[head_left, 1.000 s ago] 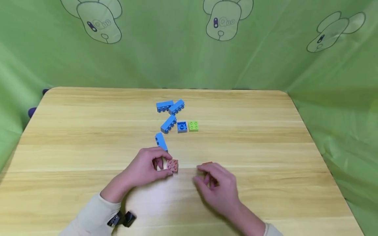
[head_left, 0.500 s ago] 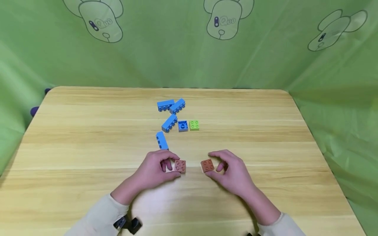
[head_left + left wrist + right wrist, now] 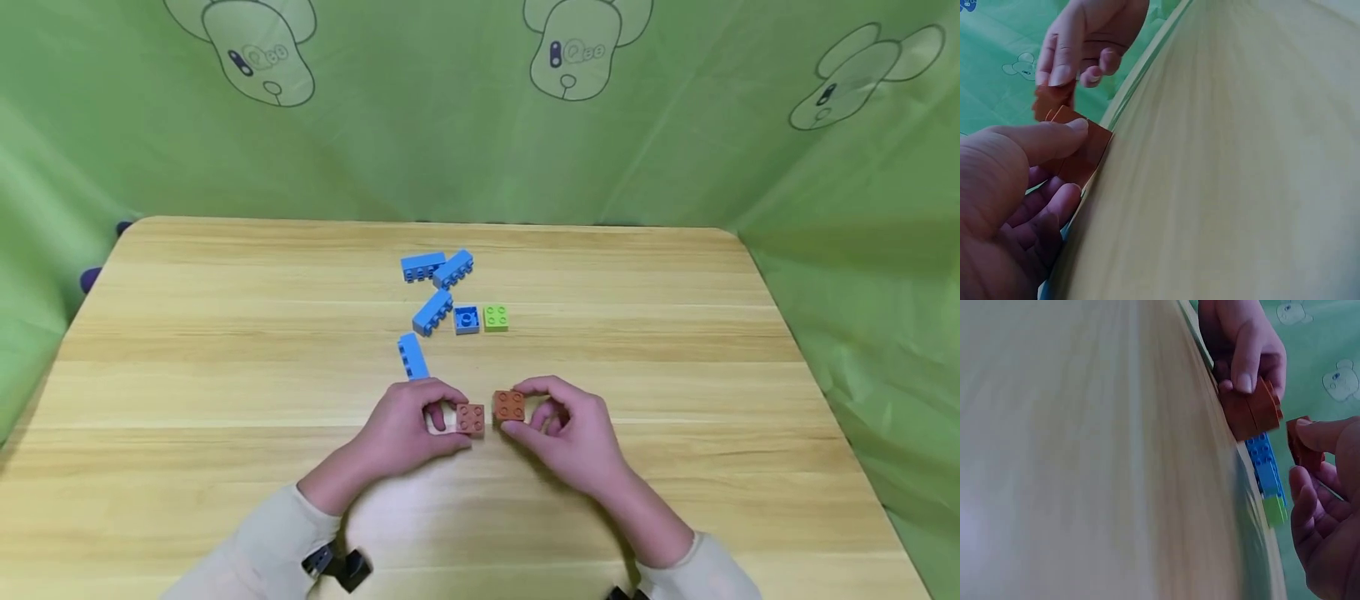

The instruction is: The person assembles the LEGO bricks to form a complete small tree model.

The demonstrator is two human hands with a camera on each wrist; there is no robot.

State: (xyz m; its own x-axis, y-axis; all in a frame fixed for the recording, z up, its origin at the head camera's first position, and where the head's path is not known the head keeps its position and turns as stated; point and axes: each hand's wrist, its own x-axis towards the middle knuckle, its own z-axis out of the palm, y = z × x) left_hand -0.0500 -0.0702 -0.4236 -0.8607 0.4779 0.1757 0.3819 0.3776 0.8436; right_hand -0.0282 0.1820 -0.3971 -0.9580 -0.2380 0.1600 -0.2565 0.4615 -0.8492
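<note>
My left hand (image 3: 405, 429) pinches a stack of two reddish-brown square toy bricks (image 3: 470, 419) between thumb and fingers, studs up. The seam between these stacked bricks (image 3: 1250, 415) shows in the right wrist view. Thumb and fingers of my right hand (image 3: 573, 433) grip a single orange-brown square brick (image 3: 509, 406), also studs up in the head view. A narrow gap separates this brick from the stack. From the right wrist, the single brick (image 3: 1304, 450) appears above the tabletop. Whether the stack touches the table I cannot tell.
Beyond the hands lie several long blue bricks (image 3: 432, 312) on their sides; one blue brick (image 3: 413, 357) is close to the left hand. A square blue brick (image 3: 467, 320), hollow side up, sits beside a lime-green brick (image 3: 496, 317). A green curtain (image 3: 450, 158) borders the wooden table (image 3: 675, 333).
My right hand has picked up the single brick from the table and brought it left, up to the stack. The left hand has shifted right with its stack.
</note>
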